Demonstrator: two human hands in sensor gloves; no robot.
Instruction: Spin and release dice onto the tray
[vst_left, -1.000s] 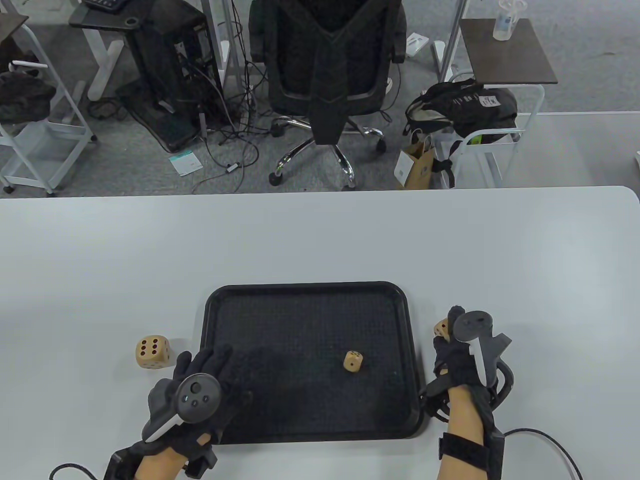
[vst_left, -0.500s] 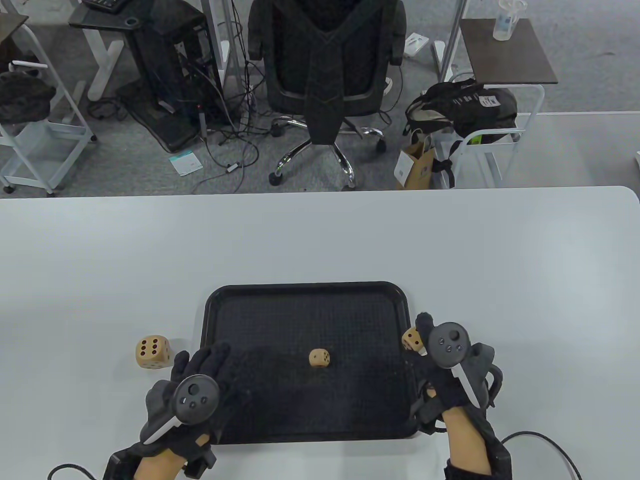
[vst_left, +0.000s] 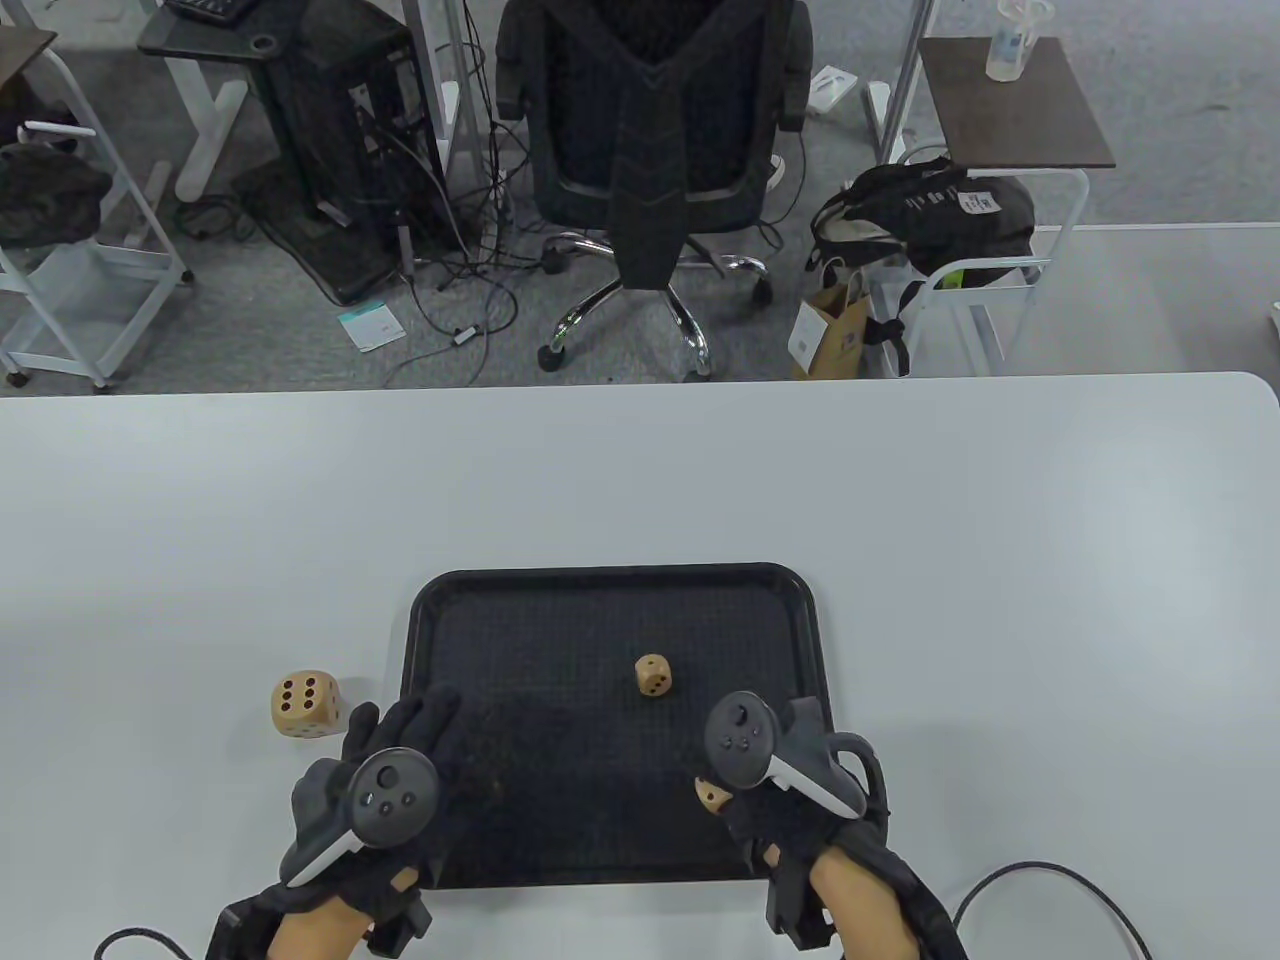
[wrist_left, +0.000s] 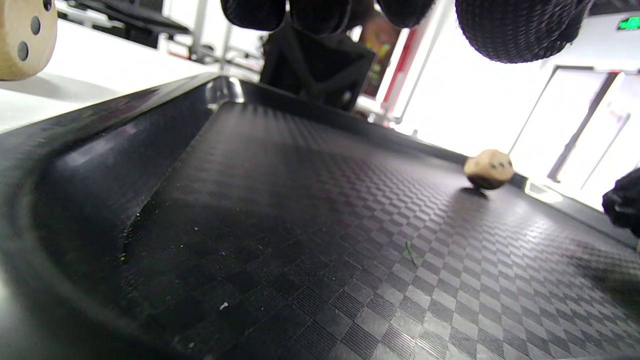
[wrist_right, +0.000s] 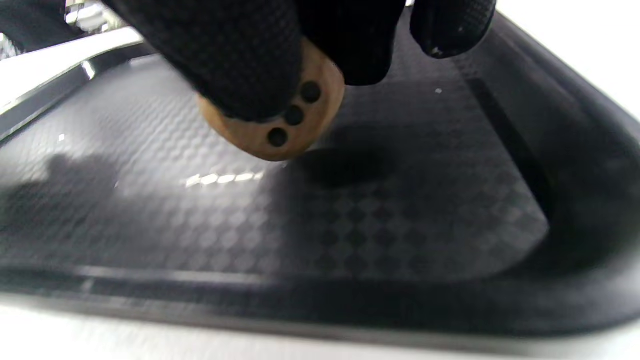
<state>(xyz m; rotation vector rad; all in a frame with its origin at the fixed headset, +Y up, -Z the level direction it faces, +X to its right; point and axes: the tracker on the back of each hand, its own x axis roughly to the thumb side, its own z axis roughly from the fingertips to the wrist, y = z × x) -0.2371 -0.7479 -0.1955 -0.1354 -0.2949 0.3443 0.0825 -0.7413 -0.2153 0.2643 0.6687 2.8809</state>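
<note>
While my right hand (vst_left: 765, 790) hangs over the near right part of the tray (vst_left: 425, 640), I have a small wooden die (wrist_right: 272, 120) pinched in its fingertips (wrist_right: 235, 65), three pips showing on the face turned outward. That die sits just above the tray's textured floor, not touching it as far as I can judge from the shadow beneath it in the right wrist view. Open tray floor lies to the far left of this hand, so I judge the twist and let-go should send the die that way, away from the near rim just behind it.

A second small die (vst_left: 653, 676) already lies on the tray, a little farther off and to the left of my right hand, near enough that a release could knock into it.

My left hand (vst_left: 385, 770) rests with fingers straight over the tray's near left corner, gripping nothing. A larger die (vst_left: 304, 704) stands on the surface just left of the tray, nearer that hand.
</note>
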